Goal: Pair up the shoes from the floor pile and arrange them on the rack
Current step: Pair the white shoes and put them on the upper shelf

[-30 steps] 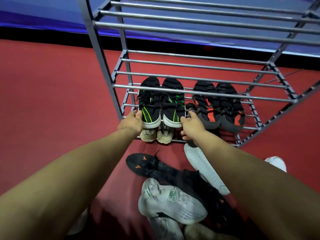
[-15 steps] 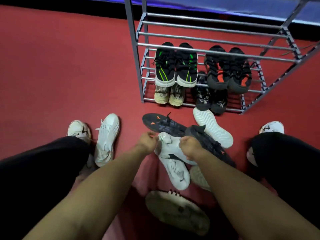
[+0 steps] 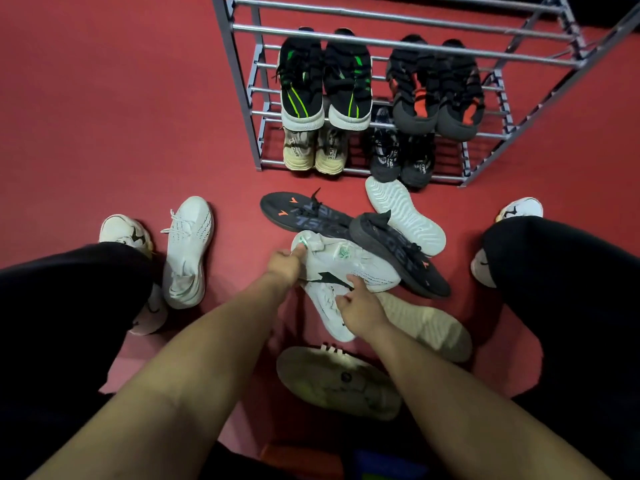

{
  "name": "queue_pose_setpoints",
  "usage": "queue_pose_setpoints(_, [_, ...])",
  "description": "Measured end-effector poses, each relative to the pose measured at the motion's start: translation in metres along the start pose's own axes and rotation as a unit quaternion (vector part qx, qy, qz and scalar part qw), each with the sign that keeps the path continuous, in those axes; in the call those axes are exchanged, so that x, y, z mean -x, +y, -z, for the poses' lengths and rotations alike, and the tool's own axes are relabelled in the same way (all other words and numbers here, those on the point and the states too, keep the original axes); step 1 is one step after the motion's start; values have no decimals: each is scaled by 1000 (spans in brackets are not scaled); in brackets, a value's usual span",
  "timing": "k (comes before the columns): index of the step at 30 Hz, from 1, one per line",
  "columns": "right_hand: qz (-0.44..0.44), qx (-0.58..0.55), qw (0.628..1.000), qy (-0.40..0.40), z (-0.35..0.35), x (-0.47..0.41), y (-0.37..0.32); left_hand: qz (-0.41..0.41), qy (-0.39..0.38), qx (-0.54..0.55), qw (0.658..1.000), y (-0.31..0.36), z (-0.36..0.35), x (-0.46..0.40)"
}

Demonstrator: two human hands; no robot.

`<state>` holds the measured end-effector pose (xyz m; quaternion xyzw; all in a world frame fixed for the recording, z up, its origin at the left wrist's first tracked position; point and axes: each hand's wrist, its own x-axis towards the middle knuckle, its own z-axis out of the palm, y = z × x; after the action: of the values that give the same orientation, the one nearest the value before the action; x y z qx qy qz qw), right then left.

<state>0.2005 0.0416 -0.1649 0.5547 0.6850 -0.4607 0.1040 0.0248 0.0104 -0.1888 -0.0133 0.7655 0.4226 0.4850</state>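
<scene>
A grey metal rack stands ahead. A black-and-green pair and a black-and-orange pair sit on its upper bar shelf, a beige pair and a black pair below. On the red floor lies a pile: two black shoes with orange marks, a white sole, two white shoes. My left hand pinches the heel of the upper white shoe. My right hand rests curled on the lower white shoe.
A single white knit shoe lies at the left beside my left foot. My right foot is at the right. Two pale upturned soles lie close to me. My black-trousered knees flank the pile.
Both hands left the black-and-green pair on the rack and dropped back to the floor pile. The left hand closed on the white shoe's heel; the right moved lower onto the second white shoe.
</scene>
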Motion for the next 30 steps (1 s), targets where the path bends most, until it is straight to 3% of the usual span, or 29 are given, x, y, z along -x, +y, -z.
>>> queue_pose_setpoints(3, [-24,-50,998,19,6,-7,1,43,-20,-9,999,13,0,3])
queue_pose_setpoints(9, [-115,-254,952,128,6,-11,-14,114,-178,-75,975,35,3,38])
queue_pose_setpoints(12, [-88,-267,936,212,2,2,-29,95,-211,-69,970,46,18,52])
queue_pose_setpoints(16, [-26,-328,904,273,8,12,-54,49,-176,5,983,68,50,65])
queue_pose_setpoints(18, [-35,-264,933,241,14,11,-47,36,-153,69,985,75,63,68])
queue_pose_setpoints(21, [-39,4,995,95,12,6,-8,21,-121,213,969,77,73,73])
queue_pose_setpoints(24, [-47,147,988,7,-1,6,20,-18,-106,243,964,73,66,71])
queue_pose_setpoints(30, [21,244,969,2,-13,16,26,-5,-78,239,968,40,58,57])
